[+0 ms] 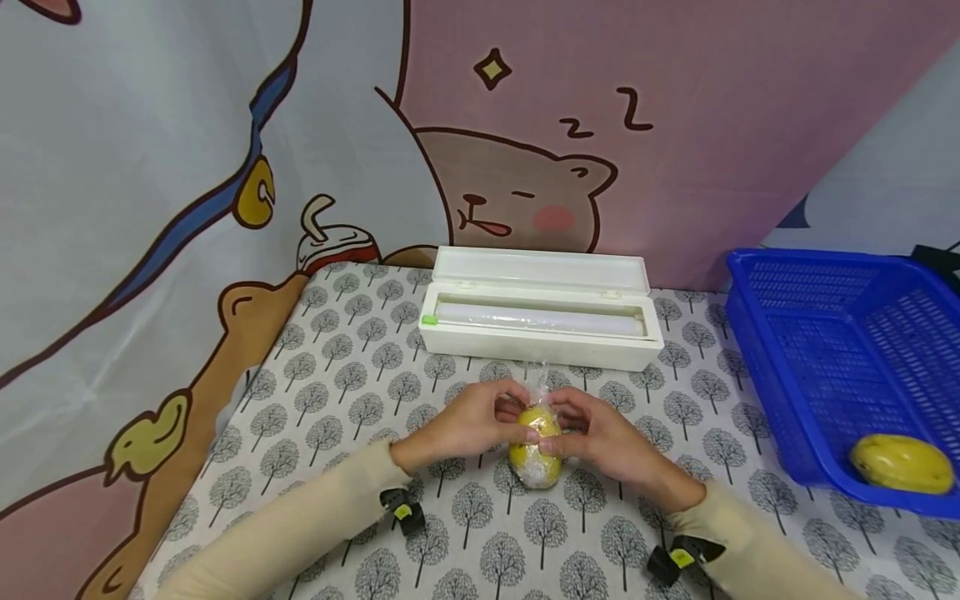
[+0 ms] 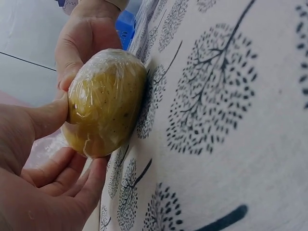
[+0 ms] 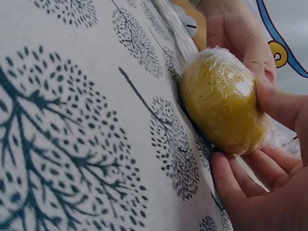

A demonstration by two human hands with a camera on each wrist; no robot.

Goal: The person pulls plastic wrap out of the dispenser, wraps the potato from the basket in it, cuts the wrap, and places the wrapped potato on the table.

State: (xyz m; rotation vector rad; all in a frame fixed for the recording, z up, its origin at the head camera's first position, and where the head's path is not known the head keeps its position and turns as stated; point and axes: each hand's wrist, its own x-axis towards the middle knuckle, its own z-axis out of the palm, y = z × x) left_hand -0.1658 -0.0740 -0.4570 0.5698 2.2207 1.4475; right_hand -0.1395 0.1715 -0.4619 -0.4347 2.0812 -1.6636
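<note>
A yellow oval fruit (image 1: 536, 450), like a mango, lies on the cloth inside a layer of clear plastic wrap. Loose film bunches up at its far end. My left hand (image 1: 480, 419) grips its left side, thumb on top. From the opposite side my right hand (image 1: 600, 433) holds it too, and the thumbs nearly meet. In the left wrist view, specks show through the tight film on the fruit (image 2: 106, 103). The right wrist view shows whitish, crumpled film at one end of the fruit (image 3: 219, 101) and my right fingers under the other.
Behind the hands stands a white wrap dispenser (image 1: 540, 346), lid raised, with a film roll (image 1: 540, 318) inside. To the right, a blue plastic basket (image 1: 780, 400) holds another yellow fruit (image 1: 902, 463). A tree-print cloth (image 1: 360, 475) covers the table; a cartoon curtain (image 1: 675, 192) hangs behind.
</note>
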